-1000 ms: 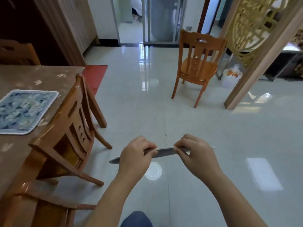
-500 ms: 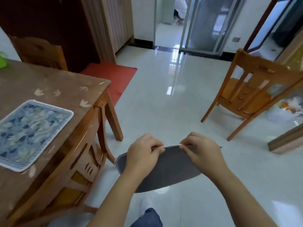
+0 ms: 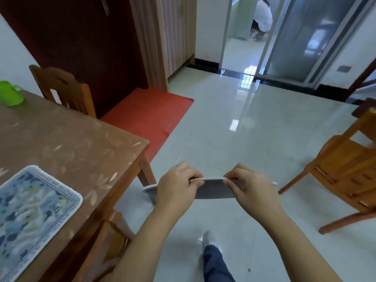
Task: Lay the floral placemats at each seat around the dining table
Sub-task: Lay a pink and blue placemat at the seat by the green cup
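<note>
Left hand (image 3: 176, 187) and right hand (image 3: 251, 189) pinch the white-stitched edge of a grey-backed placemat (image 3: 213, 189) beside the wooden table (image 3: 81, 139).

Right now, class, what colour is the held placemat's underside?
Plain grey; the placemat shows best in the head view.

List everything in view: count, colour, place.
table: one, brown with leaf print, left.
laid placemat: one, blue-green floral, on the table, bottom left.
held placemat: one, grey underside showing, centre, above the floor.
chairs: three, orange-brown wood: far chair behind the table, near chair against it, bottom left, right chair at the right edge.
cup: one, green, table's far left.
door: one, dark red-brown, top left.
mat: one, red, floor before the door.
sliding door: one, grey glass, top right.
person: one, white top, far room.
leg: one, blue trousers, bottom centre.
hands: two; left hand and right hand pinch the held placemat's top edge.
</note>
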Demonstrator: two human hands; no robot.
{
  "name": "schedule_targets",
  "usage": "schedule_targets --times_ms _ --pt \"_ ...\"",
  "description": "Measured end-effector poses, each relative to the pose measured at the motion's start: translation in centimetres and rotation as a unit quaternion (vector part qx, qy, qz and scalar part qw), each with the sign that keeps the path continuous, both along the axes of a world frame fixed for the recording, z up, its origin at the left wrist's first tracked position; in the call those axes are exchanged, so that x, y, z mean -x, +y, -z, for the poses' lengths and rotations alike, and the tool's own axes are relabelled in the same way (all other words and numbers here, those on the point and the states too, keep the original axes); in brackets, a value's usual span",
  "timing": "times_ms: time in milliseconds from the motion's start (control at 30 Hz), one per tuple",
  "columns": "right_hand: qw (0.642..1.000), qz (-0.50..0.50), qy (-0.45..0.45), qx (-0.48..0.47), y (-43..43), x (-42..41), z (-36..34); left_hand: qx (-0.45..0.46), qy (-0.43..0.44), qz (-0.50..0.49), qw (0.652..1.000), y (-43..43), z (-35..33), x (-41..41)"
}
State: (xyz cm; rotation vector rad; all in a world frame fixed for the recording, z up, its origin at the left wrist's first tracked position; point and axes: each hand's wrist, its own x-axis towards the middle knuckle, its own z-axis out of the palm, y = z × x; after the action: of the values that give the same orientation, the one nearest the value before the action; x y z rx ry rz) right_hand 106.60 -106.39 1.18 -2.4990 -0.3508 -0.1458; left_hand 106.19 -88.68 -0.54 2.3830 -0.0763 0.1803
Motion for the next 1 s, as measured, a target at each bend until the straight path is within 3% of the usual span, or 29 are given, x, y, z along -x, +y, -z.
schedule_targets --times_ms 467,700,1000 --pt "0.975 -0.217 -0.043 -0.032 6.4 -25.7 -2.9 0.000 -0.018 -0.194 0.981 5.0 -4.1 -18.2" --pt "0.944 -0.308 -0.114 -0.042 16.1 -33.1 -4.5 -0.053 -0.087 -0.284 0.953 12.9 -5.5 -22.8" --pt "0.893 -0.438 -0.092 -0.041 32.4 -39.8 -5.9 -0.039 -0.088 -0.387 0.917 26.3 -6.4 -26.0"
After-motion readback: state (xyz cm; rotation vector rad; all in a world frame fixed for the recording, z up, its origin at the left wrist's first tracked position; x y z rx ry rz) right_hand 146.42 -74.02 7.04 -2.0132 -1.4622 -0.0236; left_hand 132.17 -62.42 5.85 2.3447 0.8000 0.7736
